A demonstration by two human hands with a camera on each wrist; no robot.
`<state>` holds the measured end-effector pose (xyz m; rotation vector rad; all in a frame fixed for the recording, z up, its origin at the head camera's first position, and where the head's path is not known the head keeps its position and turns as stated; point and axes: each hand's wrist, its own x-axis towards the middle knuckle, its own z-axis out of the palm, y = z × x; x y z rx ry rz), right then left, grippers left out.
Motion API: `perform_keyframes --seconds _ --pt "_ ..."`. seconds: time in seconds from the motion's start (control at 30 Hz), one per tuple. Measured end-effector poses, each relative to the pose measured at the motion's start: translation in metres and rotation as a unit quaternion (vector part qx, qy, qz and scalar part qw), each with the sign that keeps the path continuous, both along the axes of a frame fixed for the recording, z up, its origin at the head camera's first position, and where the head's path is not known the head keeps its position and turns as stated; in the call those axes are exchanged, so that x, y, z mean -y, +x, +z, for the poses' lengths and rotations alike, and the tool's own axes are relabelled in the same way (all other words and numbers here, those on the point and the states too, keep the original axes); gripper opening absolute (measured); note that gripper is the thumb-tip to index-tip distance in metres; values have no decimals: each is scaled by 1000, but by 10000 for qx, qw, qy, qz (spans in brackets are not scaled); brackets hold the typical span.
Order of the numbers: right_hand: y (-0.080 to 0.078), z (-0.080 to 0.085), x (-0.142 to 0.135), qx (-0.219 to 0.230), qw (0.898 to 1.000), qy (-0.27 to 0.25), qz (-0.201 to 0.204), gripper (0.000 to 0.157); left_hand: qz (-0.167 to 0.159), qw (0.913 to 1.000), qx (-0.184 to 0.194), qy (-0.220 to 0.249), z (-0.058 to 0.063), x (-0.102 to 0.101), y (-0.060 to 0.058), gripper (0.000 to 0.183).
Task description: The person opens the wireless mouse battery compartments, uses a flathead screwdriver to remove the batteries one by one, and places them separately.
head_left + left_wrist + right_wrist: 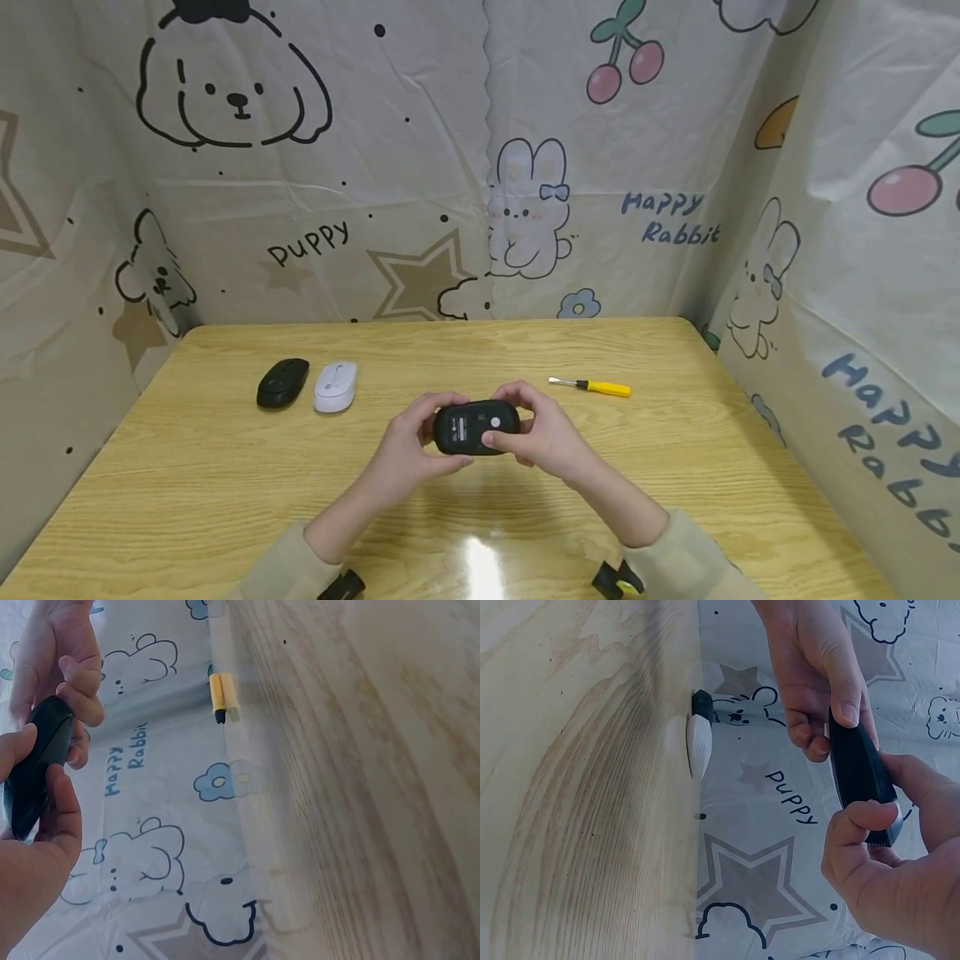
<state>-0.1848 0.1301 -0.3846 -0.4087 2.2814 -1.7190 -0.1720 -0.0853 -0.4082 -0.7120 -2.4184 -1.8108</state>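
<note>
Between both hands, above the table, is a black computer mouse [472, 427], its underside with a label and a pale round spot facing the head camera. My left hand [405, 446] grips its left end, thumb along the near edge and fingers at the far edge. At the other end my right hand [549, 429] holds the mouse, the thumb lying across the underside. In the left wrist view the black mouse [37, 765] appears edge-on between the hands. The right wrist view also shows the mouse [859, 769] from its side, held at both ends.
A second black mouse [282, 383] and a white mouse [335, 387] lie at the back left of the wooden table [225, 492]. A yellow-handled screwdriver [607, 388] lies at the back right. Printed cloth [420, 150] hangs behind and on both sides.
</note>
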Motion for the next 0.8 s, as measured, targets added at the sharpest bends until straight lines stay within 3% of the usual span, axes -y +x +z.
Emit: perform_keyframes --seconds 0.33,0.6,0.8 --pt "2 -1 2 -281 9985 453 -159 46 129 9998 -90 -136 -3 1 0 67" --pt "0 -2 -2 12 9999 135 19 48 129 9999 75 -39 -5 5 0 67" --pt "-1 0 -5 -69 9999 32 -104 44 228 9996 125 -72 -4 8 1 66"
